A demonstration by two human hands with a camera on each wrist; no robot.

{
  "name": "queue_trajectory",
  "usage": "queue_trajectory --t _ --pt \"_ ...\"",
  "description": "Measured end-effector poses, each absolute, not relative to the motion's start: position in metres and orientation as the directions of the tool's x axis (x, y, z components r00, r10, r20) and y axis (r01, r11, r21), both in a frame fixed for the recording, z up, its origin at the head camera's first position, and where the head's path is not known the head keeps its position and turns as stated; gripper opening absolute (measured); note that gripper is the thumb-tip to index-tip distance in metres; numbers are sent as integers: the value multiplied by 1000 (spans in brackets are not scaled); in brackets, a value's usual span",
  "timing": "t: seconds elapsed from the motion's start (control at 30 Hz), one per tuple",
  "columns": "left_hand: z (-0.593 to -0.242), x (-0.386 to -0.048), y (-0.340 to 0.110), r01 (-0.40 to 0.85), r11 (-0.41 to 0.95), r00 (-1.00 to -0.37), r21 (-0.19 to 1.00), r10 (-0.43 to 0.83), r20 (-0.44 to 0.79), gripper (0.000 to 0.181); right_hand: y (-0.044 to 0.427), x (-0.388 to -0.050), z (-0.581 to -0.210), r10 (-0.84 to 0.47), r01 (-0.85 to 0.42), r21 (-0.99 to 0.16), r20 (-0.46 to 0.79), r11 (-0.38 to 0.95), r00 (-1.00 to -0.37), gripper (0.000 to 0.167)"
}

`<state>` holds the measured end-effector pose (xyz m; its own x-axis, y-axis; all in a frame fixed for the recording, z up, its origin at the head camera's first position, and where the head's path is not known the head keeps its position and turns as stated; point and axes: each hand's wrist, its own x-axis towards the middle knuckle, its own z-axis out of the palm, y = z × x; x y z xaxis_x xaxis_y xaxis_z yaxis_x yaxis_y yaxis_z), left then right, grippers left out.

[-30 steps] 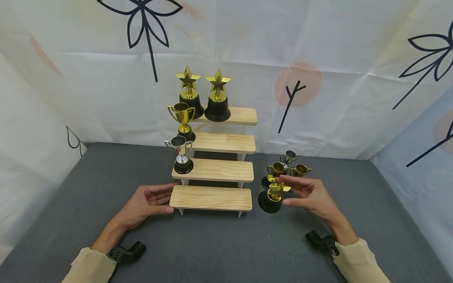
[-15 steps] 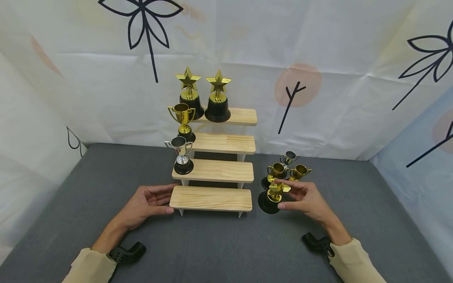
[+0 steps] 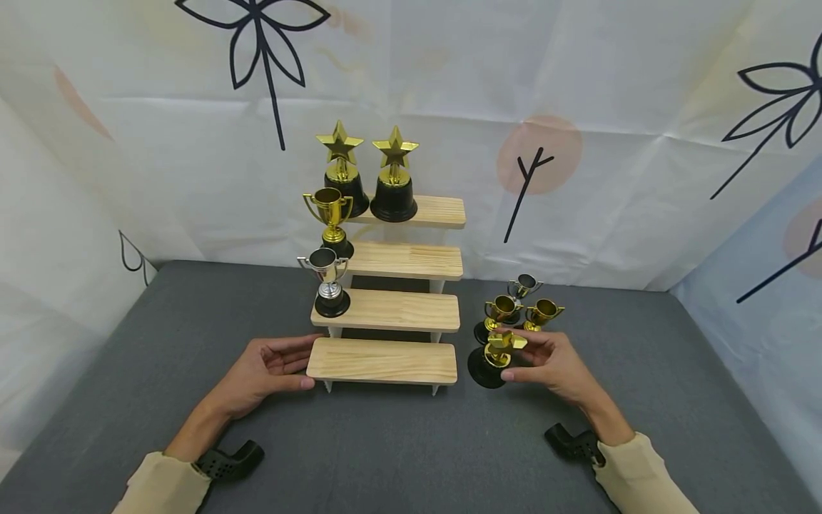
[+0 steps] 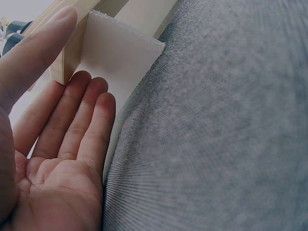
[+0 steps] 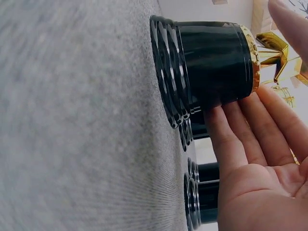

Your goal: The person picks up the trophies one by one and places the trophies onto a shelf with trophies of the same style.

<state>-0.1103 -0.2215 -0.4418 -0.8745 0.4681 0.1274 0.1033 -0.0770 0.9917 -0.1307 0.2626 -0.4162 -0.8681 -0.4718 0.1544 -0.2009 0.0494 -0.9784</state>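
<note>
Right wrist view: star trophy (image 3: 497,355) is standing base-down on the grey cloth (image 3: 392,457), right of the stepped shelf (image 3: 382,360). I'm guessing light, hollow plastic: stiff, glossy, so probably slippery. Black base (image 5: 214,62) is looking like the best hold; gold star (image 3: 507,341) is probably the fragile bit. My right hand (image 3: 557,365) is spanning it, fingers (image 5: 225,139) straight against the base, thumb (image 5: 293,24) apart, not clamped. Three cups (image 3: 501,308) are standing just behind. My left hand (image 3: 257,373) is lying straight-fingered at the lowest board's end; firm contact, can't tell.
</note>
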Motion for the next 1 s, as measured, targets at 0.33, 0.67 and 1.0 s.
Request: queue_trajectory --t 0.33,0.67,1.0 --pt "-442 -111 -221 98 -75 -877 992 464 122 69 261 -130 -420 -458 -191 -978 135 80 -879 62" --pt "-442 -111 -221 96 -100 -871 990 473 132 70 259 -131 -425 -462 -197 -977 136 87 -876 59" --pt "-443 -111 -222 101 -108 -865 989 481 141 69 256 -132 -430 -468 -220 -966 132 139 -874 56"
